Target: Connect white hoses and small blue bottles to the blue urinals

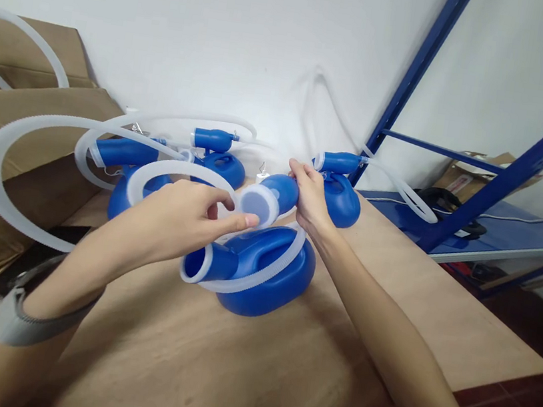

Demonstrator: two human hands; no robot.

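Observation:
A blue plastic bottle-shaped container lies on the wooden table, with an open neck facing me. Above it I hold a blue funnel piece with a white rim. My left hand pinches the white rim and the ribbed translucent hose joined to it. My right hand grips the far blue end of that piece. The hose loops round the container's side.
Three more blue containers with hoses stand behind. Cardboard boxes pile at the left, a dark phone lies by my left wrist. A blue metal shelf frame stands at the right.

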